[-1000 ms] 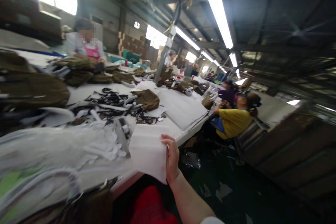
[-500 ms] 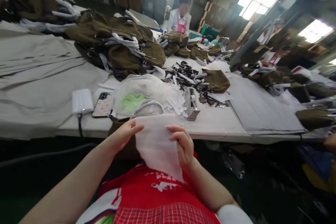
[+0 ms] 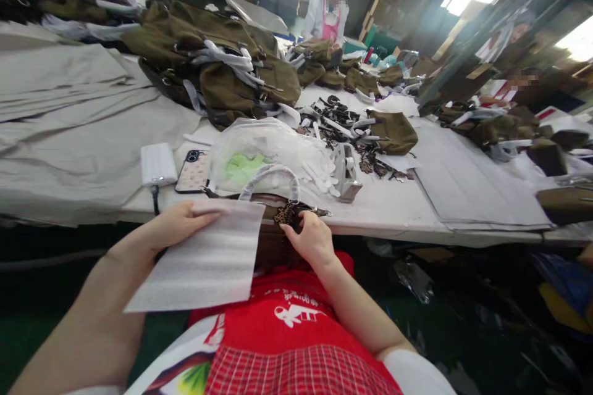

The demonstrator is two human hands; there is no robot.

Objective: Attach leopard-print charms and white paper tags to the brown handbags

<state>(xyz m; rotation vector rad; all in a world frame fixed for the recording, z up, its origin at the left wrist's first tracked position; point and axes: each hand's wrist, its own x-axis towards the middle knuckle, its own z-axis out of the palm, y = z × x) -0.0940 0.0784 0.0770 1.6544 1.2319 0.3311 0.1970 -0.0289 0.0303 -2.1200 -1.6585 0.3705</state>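
A thin white sheet (image 3: 217, 253) hangs from my left hand (image 3: 183, 222), pinched at its upper left edge between thumb and fingers. Behind it, at the table edge, is a brown handbag (image 3: 273, 241) whose arched handle (image 3: 273, 174) is wrapped in pale film. The sheet covers the bag's left part. My right hand (image 3: 312, 237) is closed at the bag's upper right, thumb and fingertips on a dark leopard-patterned charm (image 3: 285, 215) below the handle's right end.
Behind the bag lie a clear plastic bag (image 3: 250, 142), white strips (image 3: 319, 173) and a metal tape dispenser (image 3: 347, 176). A phone (image 3: 192, 171) and a white power bank (image 3: 158, 163) are left. Olive bags (image 3: 222, 68) pile up further back; a co-worker (image 3: 328, 12) stands beyond.
The white sheet has swung left in my left hand, uncovering part of the handbag. My right hand has let go of the sheet and moved onto the charm.
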